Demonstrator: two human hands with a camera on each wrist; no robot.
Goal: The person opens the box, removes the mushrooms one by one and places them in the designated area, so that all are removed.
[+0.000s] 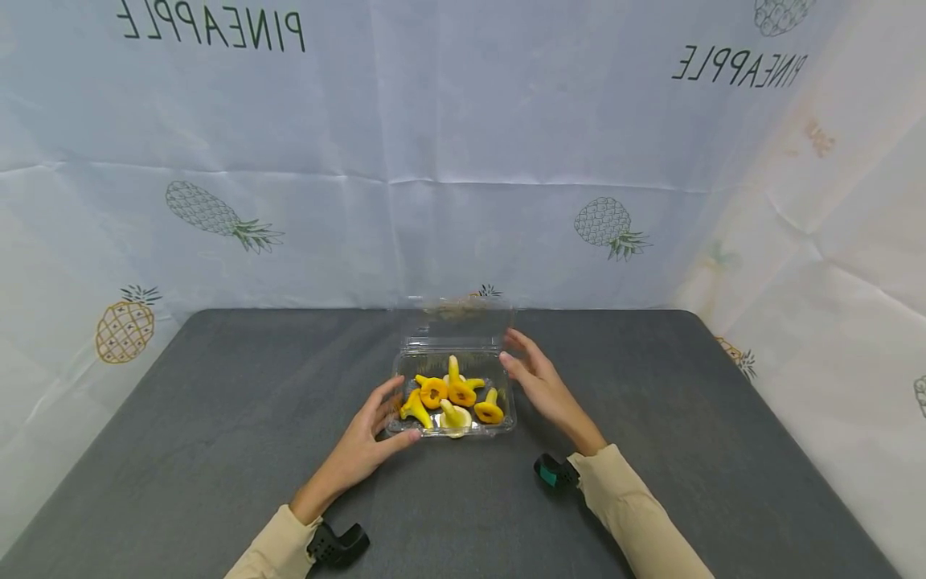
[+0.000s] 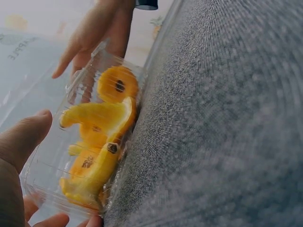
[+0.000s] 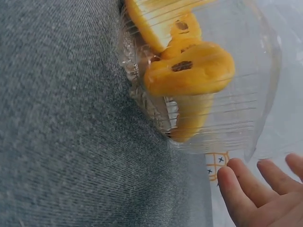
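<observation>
A clear plastic clamshell box (image 1: 512, 418) lies on the table with its lid (image 1: 463, 323) raised at the back. Inside are several yellow-orange chanterelle mushrooms (image 1: 461, 393), some with pale stems pointing up. My left hand (image 1: 369, 434) rests at the box's left front corner, fingers along the left wall and thumb by the front rim. In the left wrist view its thumb (image 2: 26, 137) is stretched out beside the rim. My right hand (image 1: 538, 382) is by the right rear corner near the hinge, fingers spread and relaxed, with nothing held. Its fingers (image 3: 236, 189) stand just off the side wall in the right wrist view.
The dark grey table (image 1: 253, 386) spreads around the box on all sides. Behind it hangs a pale cloth (image 1: 463, 225) printed with pineapples. Black bands (image 1: 337, 545) sit at both wrists, over beige sleeves (image 1: 640, 515).
</observation>
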